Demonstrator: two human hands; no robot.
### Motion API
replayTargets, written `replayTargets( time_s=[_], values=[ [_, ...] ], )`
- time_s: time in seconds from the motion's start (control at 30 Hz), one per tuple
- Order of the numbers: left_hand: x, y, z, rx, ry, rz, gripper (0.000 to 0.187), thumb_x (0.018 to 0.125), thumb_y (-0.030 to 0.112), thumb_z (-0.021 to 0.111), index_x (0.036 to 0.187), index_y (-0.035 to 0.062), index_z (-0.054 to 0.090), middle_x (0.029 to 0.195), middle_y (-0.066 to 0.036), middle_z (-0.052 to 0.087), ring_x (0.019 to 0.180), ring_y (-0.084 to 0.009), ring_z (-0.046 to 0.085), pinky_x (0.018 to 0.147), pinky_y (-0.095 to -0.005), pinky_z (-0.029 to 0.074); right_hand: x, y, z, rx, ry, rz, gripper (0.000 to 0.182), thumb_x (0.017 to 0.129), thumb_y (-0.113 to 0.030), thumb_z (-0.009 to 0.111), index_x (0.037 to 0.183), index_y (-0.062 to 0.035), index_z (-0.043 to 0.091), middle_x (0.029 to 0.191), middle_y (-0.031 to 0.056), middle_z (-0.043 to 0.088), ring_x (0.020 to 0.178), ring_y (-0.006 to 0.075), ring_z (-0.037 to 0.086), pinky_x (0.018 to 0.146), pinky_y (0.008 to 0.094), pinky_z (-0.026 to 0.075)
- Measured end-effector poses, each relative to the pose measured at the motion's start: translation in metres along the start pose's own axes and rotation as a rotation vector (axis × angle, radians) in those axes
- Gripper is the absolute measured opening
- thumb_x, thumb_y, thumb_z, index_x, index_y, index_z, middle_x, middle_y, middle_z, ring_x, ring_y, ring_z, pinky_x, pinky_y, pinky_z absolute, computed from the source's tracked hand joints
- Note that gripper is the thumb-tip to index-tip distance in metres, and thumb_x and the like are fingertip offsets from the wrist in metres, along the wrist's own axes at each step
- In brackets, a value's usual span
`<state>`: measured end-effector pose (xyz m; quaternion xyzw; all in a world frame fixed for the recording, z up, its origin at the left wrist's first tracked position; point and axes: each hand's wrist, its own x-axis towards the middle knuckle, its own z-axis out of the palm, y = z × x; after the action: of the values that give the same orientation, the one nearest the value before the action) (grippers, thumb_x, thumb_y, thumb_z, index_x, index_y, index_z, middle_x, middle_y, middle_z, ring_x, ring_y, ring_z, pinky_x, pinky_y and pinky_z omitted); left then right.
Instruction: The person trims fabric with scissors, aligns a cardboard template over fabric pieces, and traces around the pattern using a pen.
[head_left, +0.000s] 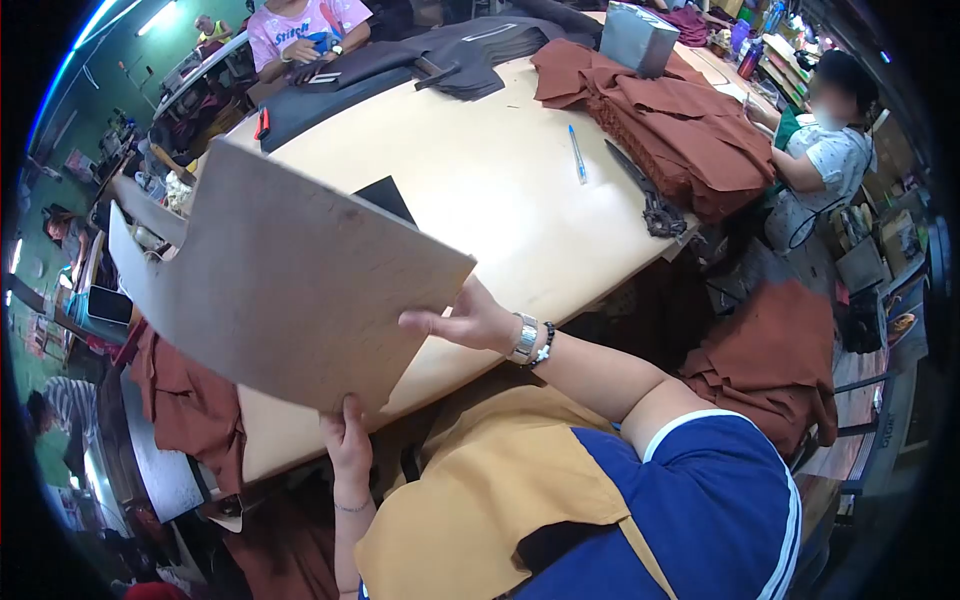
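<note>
A large stiff grey-beige sheet (300, 270) with a curved lower edge and a notch at its far left is held up in both hands, tilted above the table. My right hand (475, 318), with a watch and a dark beaded bracelet at the wrist, grips its right corner, thumb on top and fingers mostly hidden beneath. At the bottom edge my left hand (348, 440) is closed on the sheet, its thumb on the face and the other fingers largely out of sight. Just behind the sheet's upper edge lies a black flat piece (387, 200) on the table.
On the pale table (480, 170) lie a blue pen (577, 154), dark scissors (645, 185), a red-and-black tool (262, 124), stacked brown material (680, 130), a metal block (638, 40) and dark sheets (450, 60). A person (305, 30) is beyond the table, another person (825, 150) at right.
</note>
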<state>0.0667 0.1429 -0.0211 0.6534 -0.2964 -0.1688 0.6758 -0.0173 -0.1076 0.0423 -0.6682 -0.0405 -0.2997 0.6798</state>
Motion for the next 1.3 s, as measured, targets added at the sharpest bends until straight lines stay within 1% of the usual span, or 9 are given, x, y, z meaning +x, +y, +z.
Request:
replayTargets(
  time_s=[0.23, 0.37, 0.47, 0.7, 0.87, 1.03, 1.2, 1.23, 1.3],
  values=[
    [0.025, 0.040, 0.028, 0.180, -0.321, -0.401, 0.024, 0.100, 0.023, 0.053, 0.100, -0.0001, 0.060, 0.095, -0.004, 0.065, 0.089, -0.0093, 0.059, 0.082, -0.0251, 0.048, -0.004, -0.017, -0.020, 0.117, 0.404, 0.102, 0.024, 0.097, -0.019, 0.059, 0.113, -0.0021, 0.063, 0.100, 0.0005, 0.066, 0.090, 0.0061, 0.057, 0.079, 0.0231, 0.047],
    [0.016, 0.033, 0.023, 0.136, -0.257, -0.319, 0.018, 0.099, 0.018, 0.055, 0.101, 0.0006, 0.060, 0.094, -0.003, 0.064, 0.088, -0.0088, 0.059, 0.081, -0.0247, 0.048, 0.002, -0.037, -0.078, -0.221, 0.686, -0.057, 0.026, 0.097, -0.022, 0.058, 0.113, -0.0014, 0.061, 0.103, 0.0018, 0.065, 0.092, 0.0104, 0.056, 0.084, 0.0283, 0.047],
    [0.008, 0.026, 0.016, 0.158, -0.226, -0.287, 0.014, 0.098, 0.014, 0.056, 0.102, 0.0009, 0.060, 0.094, -0.002, 0.064, 0.088, -0.0086, 0.059, 0.081, -0.0242, 0.048, 0.021, -0.066, -0.125, -0.055, 0.975, -0.184, 0.035, 0.095, -0.020, 0.061, 0.125, -0.0027, 0.056, 0.123, 0.0065, 0.059, 0.106, 0.0157, 0.057, 0.093, 0.0330, 0.046],
    [0.013, 0.029, 0.012, 0.266, -0.211, -0.180, 0.013, 0.096, 0.013, 0.059, 0.101, 0.0012, 0.062, 0.091, 0.000, 0.063, 0.082, -0.0066, 0.056, 0.076, -0.0232, 0.047, 0.014, -0.106, -0.295, 0.084, 1.045, -0.001, 0.064, 0.096, -0.042, 0.050, 0.140, 0.0032, 0.039, 0.141, 0.0158, 0.047, 0.125, 0.0316, 0.049, 0.109, 0.0431, 0.034],
    [0.014, 0.030, 0.012, 0.231, -0.194, -0.171, 0.016, 0.095, 0.015, 0.060, 0.102, 0.0011, 0.062, 0.089, 0.000, 0.062, 0.078, -0.0068, 0.053, 0.072, -0.0235, 0.047, -0.028, -0.087, -0.405, 0.030, 1.104, 0.008, 0.054, 0.098, -0.034, 0.051, 0.139, 0.0000, 0.042, 0.136, 0.0153, 0.052, 0.120, 0.0306, 0.054, 0.101, 0.0441, 0.045],
    [0.018, 0.028, 0.017, 0.069, -0.154, -0.198, 0.020, 0.096, 0.018, 0.059, 0.110, 0.0034, 0.060, 0.096, -0.001, 0.063, 0.087, -0.0090, 0.058, 0.080, -0.0234, 0.047, -0.006, -0.090, -0.273, 0.114, 1.013, -0.037, 0.055, 0.095, -0.031, 0.059, 0.136, 0.0020, 0.045, 0.137, 0.0149, 0.051, 0.119, 0.0267, 0.054, 0.102, 0.0413, 0.044],
    [0.036, 0.028, 0.031, -0.350, -0.156, -0.428, 0.053, 0.097, 0.042, 0.054, 0.138, 0.0109, 0.041, 0.128, -0.006, 0.052, 0.116, -0.0166, 0.052, 0.100, -0.0350, 0.040, -0.007, -0.086, -0.104, -0.093, 0.905, -0.097, 0.056, 0.093, -0.030, 0.062, 0.137, -0.0005, 0.043, 0.126, 0.0143, 0.057, 0.107, 0.0263, 0.059, 0.090, 0.0403, 0.049],
    [0.041, 0.034, 0.035, -0.413, -0.126, -0.498, 0.060, 0.097, 0.047, 0.052, 0.144, 0.0124, 0.036, 0.134, -0.008, 0.048, 0.122, -0.0187, 0.048, 0.104, -0.0384, 0.038, -0.031, -0.054, -0.125, -0.574, 0.730, -0.213, 0.052, 0.094, -0.028, 0.061, 0.135, 0.0008, 0.045, 0.124, 0.0165, 0.059, 0.103, 0.0285, 0.060, 0.088, 0.0415, 0.049],
    [0.052, 0.020, 0.039, -0.766, -0.051, -0.520, 0.072, 0.094, 0.060, 0.047, 0.147, 0.0141, 0.030, 0.142, -0.009, 0.040, 0.130, -0.0221, 0.040, 0.109, -0.0439, 0.031, -0.059, -0.034, -0.110, -0.924, 0.364, -0.262, 0.045, 0.096, -0.027, 0.059, 0.127, 0.0050, 0.052, 0.118, 0.0199, 0.061, 0.100, 0.0313, 0.062, 0.088, 0.0431, 0.049]
  ],
)
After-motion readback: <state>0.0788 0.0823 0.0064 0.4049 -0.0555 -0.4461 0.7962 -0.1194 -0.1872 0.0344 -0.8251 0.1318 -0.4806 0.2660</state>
